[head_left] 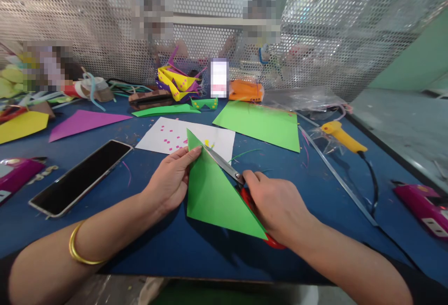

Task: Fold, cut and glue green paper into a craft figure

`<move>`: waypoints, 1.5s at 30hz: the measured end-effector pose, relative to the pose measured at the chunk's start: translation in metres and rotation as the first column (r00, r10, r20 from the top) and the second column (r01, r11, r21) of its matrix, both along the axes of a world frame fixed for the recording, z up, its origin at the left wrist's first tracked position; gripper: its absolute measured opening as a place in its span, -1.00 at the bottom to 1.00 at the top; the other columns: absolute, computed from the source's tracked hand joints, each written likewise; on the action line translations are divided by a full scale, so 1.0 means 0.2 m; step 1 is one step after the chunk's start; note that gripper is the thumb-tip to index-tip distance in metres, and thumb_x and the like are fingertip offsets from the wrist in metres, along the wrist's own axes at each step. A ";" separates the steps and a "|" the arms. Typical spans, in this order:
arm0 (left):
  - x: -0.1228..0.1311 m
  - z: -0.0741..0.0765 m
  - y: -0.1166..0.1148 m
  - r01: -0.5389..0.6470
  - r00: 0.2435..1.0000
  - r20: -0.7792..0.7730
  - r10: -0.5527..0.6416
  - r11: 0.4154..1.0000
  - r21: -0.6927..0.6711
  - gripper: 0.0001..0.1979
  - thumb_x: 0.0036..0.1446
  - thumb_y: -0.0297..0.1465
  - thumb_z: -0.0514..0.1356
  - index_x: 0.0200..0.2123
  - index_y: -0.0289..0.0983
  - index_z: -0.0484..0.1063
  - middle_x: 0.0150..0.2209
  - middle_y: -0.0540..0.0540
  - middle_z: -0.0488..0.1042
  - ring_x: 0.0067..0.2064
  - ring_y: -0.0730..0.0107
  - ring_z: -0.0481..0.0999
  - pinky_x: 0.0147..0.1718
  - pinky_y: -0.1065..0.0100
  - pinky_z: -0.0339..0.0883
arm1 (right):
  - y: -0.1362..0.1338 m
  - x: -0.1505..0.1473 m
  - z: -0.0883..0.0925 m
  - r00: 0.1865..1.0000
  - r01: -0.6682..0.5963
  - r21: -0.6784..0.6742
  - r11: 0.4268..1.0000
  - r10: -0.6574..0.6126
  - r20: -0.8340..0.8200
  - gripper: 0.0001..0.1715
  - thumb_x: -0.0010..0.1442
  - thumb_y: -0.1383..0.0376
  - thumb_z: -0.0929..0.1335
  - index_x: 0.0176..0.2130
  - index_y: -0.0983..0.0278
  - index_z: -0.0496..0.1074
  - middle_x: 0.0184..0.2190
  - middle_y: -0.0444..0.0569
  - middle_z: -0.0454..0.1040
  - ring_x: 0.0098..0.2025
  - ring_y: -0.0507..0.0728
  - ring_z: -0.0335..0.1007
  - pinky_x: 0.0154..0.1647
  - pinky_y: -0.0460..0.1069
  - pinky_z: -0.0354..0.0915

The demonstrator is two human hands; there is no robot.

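Observation:
My left hand pinches a sheet of green craft paper by its left edge near the top, thumb on the front face. The sheet is held up off the table and has a long slanted right edge. Red-handled scissors are in my right hand, fingers closed round the handles, which the sheet partly hides. Their blades lie along the slanted edge, tips close to my left thumb. Behind the sheet, a white paper with small pink and yellow pieces lies on the blue table.
Green paper lies behind on the right, near a yellow glue gun with a cord. A phone rests at left, with purple paper beyond it. Yellow and purple paper shapes stand at the back before a perforated metal panel.

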State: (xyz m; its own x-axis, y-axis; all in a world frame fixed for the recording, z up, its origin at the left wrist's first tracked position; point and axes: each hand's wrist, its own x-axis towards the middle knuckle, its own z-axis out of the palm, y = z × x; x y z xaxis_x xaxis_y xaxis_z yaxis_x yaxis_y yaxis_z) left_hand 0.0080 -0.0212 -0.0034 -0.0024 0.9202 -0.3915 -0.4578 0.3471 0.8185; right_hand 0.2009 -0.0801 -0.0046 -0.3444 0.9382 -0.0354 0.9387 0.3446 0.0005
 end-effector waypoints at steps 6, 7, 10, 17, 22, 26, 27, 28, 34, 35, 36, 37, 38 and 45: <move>0.00 0.01 0.01 -0.039 0.999 0.007 0.039 0.999 0.007 -0.89 0.14 -0.59 0.23 -0.37 -0.36 0.57 -0.45 -0.08 0.60 -0.47 0.41 0.56 -0.38 0.42 0.49 | 0.00 0.02 0.00 1.000 -0.013 -0.010 1.000 0.013 -0.002 -0.63 0.06 0.41 0.27 -0.10 0.37 0.40 -0.35 0.07 0.50 -0.56 0.08 0.26 -0.56 -0.04 -0.13; 0.00 0.01 0.01 -0.033 0.999 0.010 0.033 0.999 0.006 -0.89 0.14 -0.59 0.23 -0.37 -0.36 0.57 -0.45 -0.09 0.60 -0.47 0.41 0.56 -0.39 0.42 0.49 | 0.00 0.02 0.00 1.000 -0.017 0.002 1.000 0.017 -0.002 -0.63 0.06 0.42 0.27 -0.09 0.37 0.40 -0.34 0.07 0.50 -0.56 0.08 0.26 -0.56 -0.04 -0.13; 0.00 0.00 0.00 -0.014 1.000 0.016 0.014 1.000 0.002 -0.87 0.15 -0.59 0.23 -0.39 -0.35 0.58 -0.46 -0.09 0.61 -0.49 0.40 0.56 -0.43 0.44 0.49 | 0.01 0.01 -0.01 1.000 -0.025 0.047 0.999 0.024 0.003 -0.67 0.11 0.44 0.23 -0.12 0.37 0.41 -0.37 0.06 0.50 -0.57 0.08 0.26 -0.55 -0.03 -0.14; 0.01 -0.03 -0.02 0.034 0.999 0.027 -0.034 0.999 -0.022 -0.82 0.20 -0.57 0.18 -0.38 -0.31 0.58 -0.45 -0.08 0.61 -0.50 0.39 0.56 -0.48 0.45 0.48 | 0.00 -0.03 -0.04 0.997 0.002 0.136 0.991 -0.013 0.081 -0.68 0.18 0.47 0.20 -0.11 0.38 0.43 -0.45 0.06 0.48 -0.56 0.10 0.33 -0.56 -0.02 -0.23; 0.01 -0.04 -0.01 0.054 0.998 0.044 -0.053 0.998 -0.019 -0.84 0.18 -0.56 0.21 -0.38 -0.30 0.58 -0.46 -0.07 0.61 -0.50 0.39 0.56 -0.48 0.45 0.46 | 0.00 -0.03 -0.03 0.997 -0.002 0.124 0.992 -0.008 0.080 -0.70 0.20 0.46 0.21 -0.12 0.38 0.43 -0.45 0.06 0.49 -0.56 0.12 0.36 -0.57 -0.02 -0.21; 0.00 -0.02 -0.01 0.001 1.000 0.027 -0.001 1.000 0.001 -0.83 0.17 -0.57 0.21 -0.39 -0.29 0.58 -0.44 -0.07 0.61 -0.46 0.37 0.57 -0.44 0.44 0.47 | 0.00 -0.01 -0.01 0.998 -0.031 0.076 0.997 0.027 0.048 -0.67 0.14 0.45 0.23 -0.10 0.36 0.42 -0.41 0.04 0.50 -0.57 0.11 0.35 -0.57 -0.03 -0.15; 0.00 -0.01 0.00 -0.012 1.000 0.023 0.012 1.000 0.008 -0.83 0.17 -0.58 0.21 -0.39 -0.28 0.58 -0.44 -0.07 0.61 -0.45 0.37 0.57 -0.44 0.44 0.46 | 0.00 -0.01 -0.01 0.999 -0.030 0.064 0.998 0.027 0.047 -0.66 0.12 0.46 0.23 -0.10 0.36 0.42 -0.39 0.04 0.51 -0.57 0.11 0.35 -0.56 -0.03 -0.14; 0.00 -0.01 0.00 -0.021 1.000 0.019 0.021 1.000 0.013 -0.83 0.17 -0.58 0.21 -0.39 -0.28 0.59 -0.44 -0.07 0.61 -0.45 0.37 0.57 -0.44 0.44 0.46 | 0.00 -0.01 -0.01 0.999 -0.026 0.058 0.998 0.024 0.046 -0.66 0.12 0.46 0.23 -0.11 0.35 0.42 -0.38 0.04 0.52 -0.56 0.11 0.35 -0.56 -0.03 -0.14; 0.01 -0.01 -0.01 0.003 1.000 0.020 -0.003 1.000 -0.008 -0.80 0.19 -0.58 0.18 -0.40 -0.29 0.58 -0.44 -0.08 0.61 -0.46 0.38 0.57 -0.45 0.44 0.46 | 0.00 -0.03 -0.02 0.999 -0.012 0.114 0.993 0.008 0.041 -0.69 0.16 0.44 0.22 -0.13 0.36 0.44 -0.44 0.05 0.52 -0.56 0.13 0.37 -0.55 -0.02 -0.17; 0.01 -0.01 -0.01 0.011 1.000 0.022 -0.011 1.000 -0.011 -0.80 0.20 -0.58 0.18 -0.40 -0.29 0.58 -0.44 -0.08 0.61 -0.47 0.38 0.57 -0.45 0.44 0.46 | 0.01 -0.03 -0.02 0.999 -0.009 0.123 0.992 0.003 0.046 -0.69 0.16 0.45 0.22 -0.13 0.36 0.44 -0.45 0.05 0.52 -0.57 0.13 0.38 -0.55 -0.02 -0.18; 0.01 -0.01 -0.02 0.018 1.000 0.023 -0.017 1.000 -0.013 -0.79 0.20 -0.58 0.17 -0.40 -0.29 0.58 -0.44 -0.08 0.61 -0.47 0.38 0.57 -0.45 0.44 0.46 | 0.01 -0.04 -0.02 0.999 -0.006 0.128 0.992 -0.001 0.054 -0.70 0.15 0.45 0.23 -0.14 0.36 0.44 -0.45 0.05 0.51 -0.57 0.14 0.38 -0.55 -0.01 -0.19; 0.01 -0.02 -0.02 0.022 0.999 0.025 -0.021 1.000 -0.014 -0.80 0.20 -0.58 0.17 -0.39 -0.29 0.58 -0.44 -0.08 0.61 -0.47 0.38 0.57 -0.45 0.43 0.47 | 0.01 -0.04 -0.03 0.998 -0.006 0.132 0.991 -0.003 0.065 -0.70 0.14 0.46 0.24 -0.14 0.37 0.45 -0.46 0.05 0.51 -0.57 0.14 0.38 -0.55 -0.01 -0.19; 0.01 -0.02 -0.02 0.021 0.999 0.026 -0.021 1.000 -0.014 -0.80 0.20 -0.58 0.17 -0.38 -0.30 0.58 -0.44 -0.08 0.61 -0.47 0.38 0.57 -0.45 0.43 0.47 | 0.01 -0.04 -0.03 0.997 -0.006 0.135 0.991 -0.004 0.076 -0.70 0.14 0.47 0.24 -0.14 0.37 0.45 -0.47 0.05 0.51 -0.58 0.13 0.38 -0.56 -0.01 -0.20; 0.01 -0.03 -0.01 0.007 0.999 0.036 -0.007 1.000 -0.008 -0.85 0.16 -0.58 0.21 -0.36 -0.31 0.58 -0.46 -0.08 0.61 -0.50 0.40 0.56 -0.45 0.44 0.49 | 0.00 -0.06 -0.04 0.993 -0.020 0.169 0.985 0.000 0.117 -0.71 0.15 0.49 0.26 -0.14 0.40 0.46 -0.47 0.08 0.51 -0.57 0.11 0.39 -0.59 -0.03 -0.19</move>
